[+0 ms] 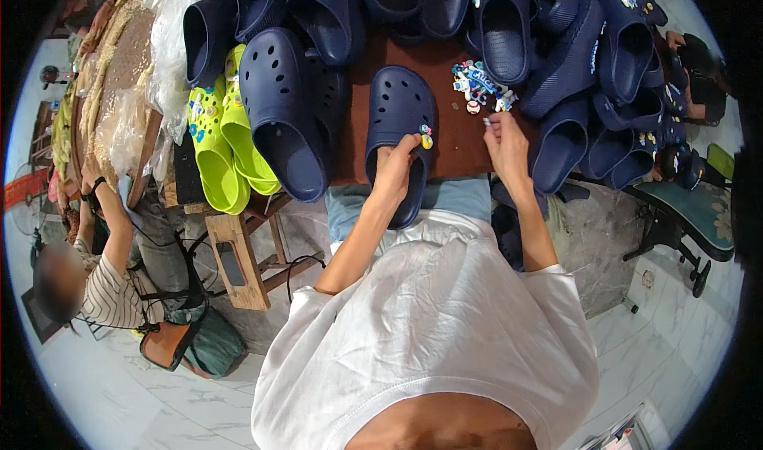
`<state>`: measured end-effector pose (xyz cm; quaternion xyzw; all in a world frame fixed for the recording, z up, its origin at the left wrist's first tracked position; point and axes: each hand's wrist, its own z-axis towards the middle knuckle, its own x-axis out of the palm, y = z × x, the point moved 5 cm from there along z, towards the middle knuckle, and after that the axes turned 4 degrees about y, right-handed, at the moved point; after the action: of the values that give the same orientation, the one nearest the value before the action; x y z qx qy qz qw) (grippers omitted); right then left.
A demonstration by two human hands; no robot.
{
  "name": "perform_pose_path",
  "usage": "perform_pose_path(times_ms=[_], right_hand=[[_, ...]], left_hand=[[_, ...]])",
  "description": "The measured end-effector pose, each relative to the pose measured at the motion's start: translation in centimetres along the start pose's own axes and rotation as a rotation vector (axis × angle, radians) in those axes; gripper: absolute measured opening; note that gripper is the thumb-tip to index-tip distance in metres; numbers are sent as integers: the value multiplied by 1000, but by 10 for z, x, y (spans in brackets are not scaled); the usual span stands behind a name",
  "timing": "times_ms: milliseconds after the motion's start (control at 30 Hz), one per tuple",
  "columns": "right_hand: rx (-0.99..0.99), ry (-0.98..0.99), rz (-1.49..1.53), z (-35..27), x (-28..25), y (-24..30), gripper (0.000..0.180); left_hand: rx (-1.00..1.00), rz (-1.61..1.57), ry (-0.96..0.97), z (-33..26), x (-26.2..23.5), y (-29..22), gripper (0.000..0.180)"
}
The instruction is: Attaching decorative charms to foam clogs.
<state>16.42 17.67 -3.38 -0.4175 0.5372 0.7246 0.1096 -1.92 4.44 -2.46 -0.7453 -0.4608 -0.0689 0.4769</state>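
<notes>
A navy clog (400,104) with round holes lies toe-away on the brown tabletop, its heel overhanging the near edge. My left hand (394,168) grips it, fingers curled into the foot opening and thumb by the strap. Two small colourful charms (427,137) sit on its right side near the strap, one of them yellow. My right hand (507,144) is closed in a pinch just below a pile of mixed shoe charms (482,84). Something small and whitish shows at its fingertips, too small to make out. A round white charm (474,108) lies beside the pile.
A larger navy clog (282,116) and a lime-green pair (218,144) with charms stand to the left. More navy clogs (564,49) are heaped behind and right. A wooden stool (238,259) is below left. One person (107,283) sits left; another (699,77) is far right.
</notes>
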Motion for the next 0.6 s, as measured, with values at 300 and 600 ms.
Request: perform_pose_path(times_ms=[300,600], right_hand=[[123,303,737,18,65,47,17],[73,352,649,27,63,52,18]], left_hand=[[-30,-17,12,9,-6,8,21],[-65,-12,15,7,-6,7,17]])
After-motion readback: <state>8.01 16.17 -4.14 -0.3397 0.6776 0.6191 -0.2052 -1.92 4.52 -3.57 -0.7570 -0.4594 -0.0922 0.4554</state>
